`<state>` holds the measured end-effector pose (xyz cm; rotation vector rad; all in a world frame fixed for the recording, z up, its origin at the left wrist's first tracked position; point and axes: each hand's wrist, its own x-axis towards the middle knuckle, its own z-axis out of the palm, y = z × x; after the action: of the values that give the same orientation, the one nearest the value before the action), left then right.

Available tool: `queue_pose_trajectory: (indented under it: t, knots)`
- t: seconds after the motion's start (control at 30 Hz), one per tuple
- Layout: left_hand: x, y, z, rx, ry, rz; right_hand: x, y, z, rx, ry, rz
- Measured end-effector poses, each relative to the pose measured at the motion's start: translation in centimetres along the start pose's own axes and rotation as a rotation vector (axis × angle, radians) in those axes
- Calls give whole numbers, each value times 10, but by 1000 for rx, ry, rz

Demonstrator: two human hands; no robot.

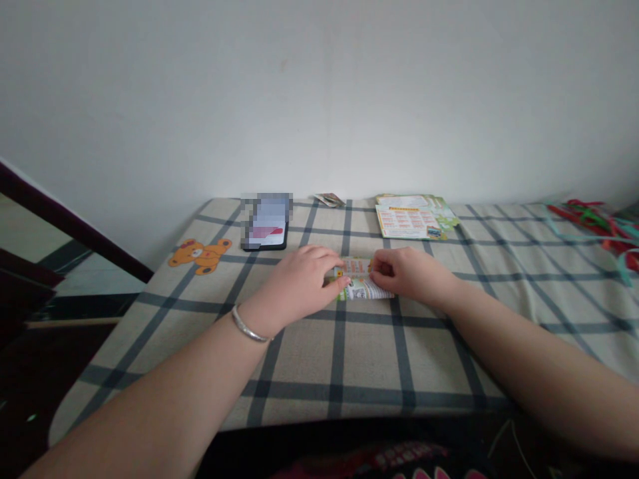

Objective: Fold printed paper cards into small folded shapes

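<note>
A small printed paper [367, 287], folded or creased across its middle, lies on the checked tablecloth in front of me. Its face carries coloured text, a black-and-white pattern and green edges. My left hand [309, 279], with a silver bangle at the wrist, grips the paper's left end; the thumb rests on top and the fingertips reach the far edge. At the right end, my right hand [407, 276] is closed in a pinch on the paper, thumb against curled fingers. Both hands cover parts of the sheet.
A phone [269, 226] stands beyond my left hand, beside an orange bear cutout [200, 256]. By the wall lie a small folded paper [329, 199] and a stack of printed sheets [409, 221]. Red and green ribbons [594, 223] lie at the far right of the tablecloth [309, 359].
</note>
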<state>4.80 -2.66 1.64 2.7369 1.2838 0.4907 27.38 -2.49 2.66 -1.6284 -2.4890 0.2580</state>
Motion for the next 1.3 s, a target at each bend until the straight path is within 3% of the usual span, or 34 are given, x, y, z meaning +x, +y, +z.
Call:
queue_pose_trajectory:
  t: [0.6, 1.03, 1.3]
  knots:
    - [1, -5, 7, -12, 32, 33, 6, 1, 5, -47, 107, 119]
    - [1, -4, 8, 27, 33, 63, 11, 6, 8, -89, 139, 138]
    - [0, -3, 9, 55, 27, 52, 10, 8, 8, 15, 138, 93]
